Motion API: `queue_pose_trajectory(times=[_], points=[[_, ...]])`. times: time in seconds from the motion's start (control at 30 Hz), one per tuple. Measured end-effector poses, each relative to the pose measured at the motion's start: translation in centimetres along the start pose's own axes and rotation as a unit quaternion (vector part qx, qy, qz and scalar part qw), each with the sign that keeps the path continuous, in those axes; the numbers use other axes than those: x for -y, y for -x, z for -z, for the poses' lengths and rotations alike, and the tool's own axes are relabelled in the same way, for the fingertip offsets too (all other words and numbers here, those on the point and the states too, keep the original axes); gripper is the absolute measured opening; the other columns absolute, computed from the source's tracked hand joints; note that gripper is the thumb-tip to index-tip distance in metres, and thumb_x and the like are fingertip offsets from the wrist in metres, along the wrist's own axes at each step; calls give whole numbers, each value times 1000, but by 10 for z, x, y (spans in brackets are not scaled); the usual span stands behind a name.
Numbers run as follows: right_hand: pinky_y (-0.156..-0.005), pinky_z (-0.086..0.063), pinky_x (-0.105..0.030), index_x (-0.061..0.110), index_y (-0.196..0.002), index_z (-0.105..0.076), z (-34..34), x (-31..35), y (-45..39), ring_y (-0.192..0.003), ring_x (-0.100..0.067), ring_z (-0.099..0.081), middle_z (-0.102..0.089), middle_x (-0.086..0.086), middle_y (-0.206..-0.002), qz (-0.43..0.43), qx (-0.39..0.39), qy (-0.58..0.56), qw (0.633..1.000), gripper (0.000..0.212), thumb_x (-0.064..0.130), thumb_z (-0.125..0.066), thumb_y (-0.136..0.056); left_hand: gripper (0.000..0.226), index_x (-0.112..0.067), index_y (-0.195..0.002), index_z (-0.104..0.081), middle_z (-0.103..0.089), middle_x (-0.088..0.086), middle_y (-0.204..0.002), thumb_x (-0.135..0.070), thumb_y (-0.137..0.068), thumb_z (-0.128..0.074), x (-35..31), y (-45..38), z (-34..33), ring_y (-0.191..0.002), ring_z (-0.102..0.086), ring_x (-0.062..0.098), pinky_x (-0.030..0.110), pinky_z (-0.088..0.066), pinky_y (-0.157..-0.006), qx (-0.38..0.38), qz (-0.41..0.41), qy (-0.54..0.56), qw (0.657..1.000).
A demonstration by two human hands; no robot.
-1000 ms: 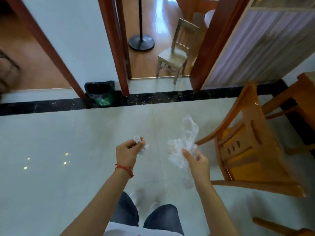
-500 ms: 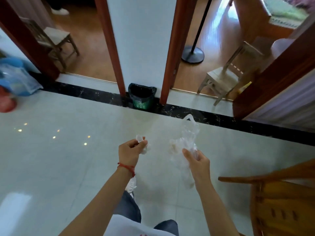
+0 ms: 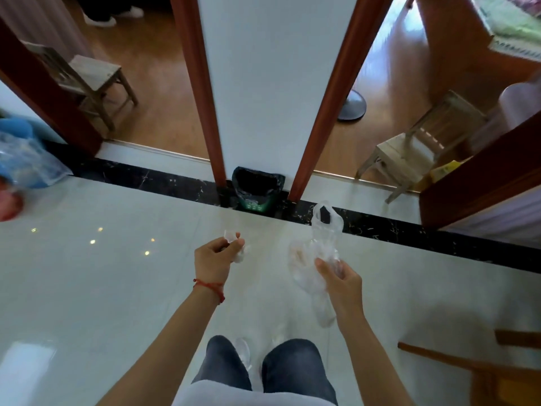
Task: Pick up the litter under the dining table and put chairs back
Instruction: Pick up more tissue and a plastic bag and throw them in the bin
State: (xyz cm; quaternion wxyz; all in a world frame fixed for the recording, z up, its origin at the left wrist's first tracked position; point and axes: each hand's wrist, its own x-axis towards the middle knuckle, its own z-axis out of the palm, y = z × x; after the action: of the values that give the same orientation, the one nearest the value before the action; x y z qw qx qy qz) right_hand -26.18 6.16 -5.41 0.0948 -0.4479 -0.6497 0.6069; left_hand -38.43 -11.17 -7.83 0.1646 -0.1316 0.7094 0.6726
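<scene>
Bare forearms, no sleeves in view. A thin red cord circles the left wrist. Dark blue jeans, a pale top's hem, and what look like white shoes, blurred.

Bare tiled floor lies open ahead to the bin; wooden chair crowds the right.

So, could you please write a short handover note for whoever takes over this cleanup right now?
Left hand: pinches a small clear wrapper.
Right hand: grips a crumpled clear plastic bag.
The green bin with a black liner stands ahead against the wall between two doorways.
Done: litter is in hand.
Left: drop both pieces in the bin, then put back the wooden chair at lower right.
</scene>
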Motion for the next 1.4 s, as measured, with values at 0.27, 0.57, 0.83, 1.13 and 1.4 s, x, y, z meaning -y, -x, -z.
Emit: queue_pose_trajectory(times=[0.27, 0.57, 0.83, 1.13, 1.4], points=[[-46, -34, -15, 14, -53, -39, -32, 37, -103, -51, -8, -38, -40, 4, -53, 6, 19, 7, 1000, 41, 15, -70, -80, 20, 1, -62, -63, -59, 8, -74, -13, -73, -73, -23, -82, -40, -70, -52, 18, 31, -44, -68, -24, 9, -18, 999], [-43, -29, -10, 14, -55, -35, -54, 89, -217, -54, -11, -33, -35, 1, -56, 9, 66, 34, 997, 42, 14, -69, -80, 27, 11, -69, -62, -56, 10, -75, -13, -73, -73, -56, -162, -105, -73, -48, 18, 33, -41, -67, -53, 33, -4, 998], [-49, -38, -14, -13, -85, -55, -82, 85, -280, -67, -19, -46, -49, -20, -71, -35, 65, 25, 997, 33, 18, -68, -81, 36, 16, -69, -57, -56, 11, -73, -16, -72, -73, -51, -233, -128, -71, -48, 18, 33, -41, -64, -58, 52, -26, 997], [-44, -42, -14, 1, -83, -64, -137, 33, -337, -59, -15, -52, -60, -9, -71, -105, 27, 9, 994, 20, 21, -67, -82, 26, 11, -67, -61, -58, 12, -72, -11, -72, -73, -7, -333, -145, -69, -50, 19, 32, -44, -65, -65, 89, -47, 993], [-50, -42, -14, 15, -72, -63, -177, -15, -401, -58, -11, -54, -61, -1, -67, -113, 1, 17, 993, 11, 20, -68, -80, 30, -1, -52, -52, -46, 12, -63, -10, -72, -73, 57, -407, -160, -61, -40, 19, 27, -38, -57, -47, 108, -75, 990]])
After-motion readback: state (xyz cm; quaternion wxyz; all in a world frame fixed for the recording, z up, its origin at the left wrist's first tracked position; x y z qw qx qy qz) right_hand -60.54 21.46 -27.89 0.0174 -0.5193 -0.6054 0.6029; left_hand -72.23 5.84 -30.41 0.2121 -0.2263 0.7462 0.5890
